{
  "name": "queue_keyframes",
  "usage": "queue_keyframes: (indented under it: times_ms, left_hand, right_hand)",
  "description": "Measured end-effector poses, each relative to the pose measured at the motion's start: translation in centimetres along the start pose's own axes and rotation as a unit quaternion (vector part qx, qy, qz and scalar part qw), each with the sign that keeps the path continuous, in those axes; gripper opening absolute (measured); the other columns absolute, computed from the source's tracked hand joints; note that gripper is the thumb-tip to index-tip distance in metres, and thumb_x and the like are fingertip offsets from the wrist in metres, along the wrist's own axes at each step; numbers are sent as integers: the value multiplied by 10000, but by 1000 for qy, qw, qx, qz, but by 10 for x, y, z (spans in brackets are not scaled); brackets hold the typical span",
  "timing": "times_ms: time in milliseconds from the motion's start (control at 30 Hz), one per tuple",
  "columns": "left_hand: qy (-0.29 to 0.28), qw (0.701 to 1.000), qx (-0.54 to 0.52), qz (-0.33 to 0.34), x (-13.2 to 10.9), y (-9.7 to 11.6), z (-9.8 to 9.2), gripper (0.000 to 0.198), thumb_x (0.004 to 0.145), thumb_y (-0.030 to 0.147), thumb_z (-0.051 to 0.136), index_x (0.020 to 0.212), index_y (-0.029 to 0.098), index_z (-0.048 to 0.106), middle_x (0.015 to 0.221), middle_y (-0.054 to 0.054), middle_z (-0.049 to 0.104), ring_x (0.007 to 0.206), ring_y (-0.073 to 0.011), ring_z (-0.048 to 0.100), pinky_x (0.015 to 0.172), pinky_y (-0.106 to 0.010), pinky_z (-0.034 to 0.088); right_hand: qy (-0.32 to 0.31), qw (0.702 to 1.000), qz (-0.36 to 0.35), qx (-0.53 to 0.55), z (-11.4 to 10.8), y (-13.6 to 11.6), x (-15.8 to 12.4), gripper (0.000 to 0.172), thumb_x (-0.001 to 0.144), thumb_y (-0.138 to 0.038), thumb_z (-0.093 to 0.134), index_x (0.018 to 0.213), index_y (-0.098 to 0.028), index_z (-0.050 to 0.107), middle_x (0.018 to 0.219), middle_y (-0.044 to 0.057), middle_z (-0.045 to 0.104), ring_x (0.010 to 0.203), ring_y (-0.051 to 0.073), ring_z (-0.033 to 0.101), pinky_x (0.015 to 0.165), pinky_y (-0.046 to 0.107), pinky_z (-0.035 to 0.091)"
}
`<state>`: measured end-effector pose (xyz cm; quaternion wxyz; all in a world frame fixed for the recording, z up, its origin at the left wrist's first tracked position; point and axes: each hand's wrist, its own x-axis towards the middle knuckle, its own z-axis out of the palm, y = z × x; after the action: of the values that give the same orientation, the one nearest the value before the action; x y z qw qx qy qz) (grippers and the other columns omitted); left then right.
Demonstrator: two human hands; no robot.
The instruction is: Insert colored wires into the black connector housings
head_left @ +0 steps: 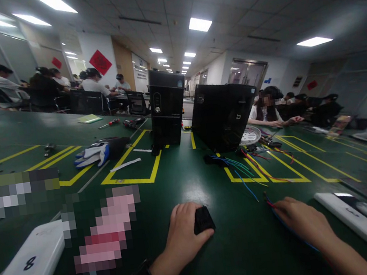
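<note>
My left hand (183,234) is closed around a small black block-like part (203,219), low over the green tabletop or resting on it; I cannot tell which. To the right, my right hand (302,220) pinches a few thin wires (273,209), red and blue ones among them. Their ends stick out past the fingertips, and a blue length runs back under the palm. The hands are apart. Beyond them lie loose green and blue wires (238,166) beside a dark connector piece.
Two black computer cases (166,112) stand upright ahead on the green table (191,191), marked with yellow tape (135,180). White-and-blue gloves (92,155) lie left. White devices (28,273) flank my arms. A round white basket (250,135) and several seated people are farther off.
</note>
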<state>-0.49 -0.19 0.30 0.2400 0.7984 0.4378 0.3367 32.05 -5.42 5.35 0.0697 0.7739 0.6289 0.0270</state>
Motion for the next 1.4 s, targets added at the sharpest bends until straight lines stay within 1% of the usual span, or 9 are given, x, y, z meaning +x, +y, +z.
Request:
queue_keyframes:
  times_ms: [233,633,833,900,1000,1100,1200,1300,1400]
  left_hand:
    - [-2,1000,-1,-4,1,0,-1,422,643,333,747,999,241,540,1003,-24,589,987,-266,518,944,-471,331]
    - [-15,1000,2,-18,1,4,-3,439,637,323,747,1014,231,540,1016,-29,580,999,-270,508,936,-468,339]
    - [-6,1000,-1,-13,0,4,-1,460,618,298,754,1015,225,533,1012,-30,575,978,-260,506,943,-456,333]
    - [-3,1000,-3,-14,-1,2,-1,475,615,305,755,1027,224,534,1024,-36,573,982,-262,507,929,-444,349]
    - [-1,1000,-11,-19,-1,-2,1,544,606,329,763,1083,226,523,1078,-49,564,1027,-277,496,927,-439,359]
    - [0,999,-23,-24,-2,-4,4,660,579,348,780,1156,221,487,1148,-71,545,1088,-296,477,948,-449,356]
    - [10,999,-33,-30,-2,-5,6,854,512,313,808,1251,201,394,1224,-103,507,1149,-312,451,991,-473,329]
    - [23,998,-43,-43,-2,-4,6,1028,471,272,813,1339,204,267,1334,-131,411,1234,-332,382,1025,-500,297]
    - [44,997,-39,-53,-2,-3,7,1109,455,260,815,1377,214,201,1394,-144,330,1284,-359,310,1035,-524,276]
  right_hand:
    - [53,998,-38,-7,17,11,5,354,896,-351,371,1048,-202,654,982,84,630,898,228,614,686,311,486]
    - [150,983,-103,34,39,54,6,362,897,-392,380,1067,-214,646,913,81,632,806,217,630,623,300,519]
    - [162,982,-100,17,31,53,9,365,905,-394,392,1069,-182,640,964,104,615,820,223,615,662,329,510]
    - [203,973,-109,12,17,39,8,343,895,-374,420,1054,-168,642,975,117,621,855,243,604,714,363,500]
    - [237,955,-167,69,-10,-5,1,290,888,-336,458,1072,-183,622,1019,112,627,932,248,584,793,391,486]
    - [184,934,-269,148,-33,-66,-8,254,904,-256,451,1112,-206,589,1057,84,628,1015,215,555,874,377,466]
    - [109,904,-378,167,-41,-119,-9,405,853,-213,522,1257,-231,500,1239,79,556,1150,226,476,977,413,398]
    - [56,882,-437,171,-37,-148,4,556,809,-242,591,1338,-232,419,1351,81,471,1251,244,385,1037,431,324]
    - [41,874,-457,162,-34,-158,25,511,814,-282,605,1301,-240,460,1284,64,533,1213,226,427,1021,398,331]
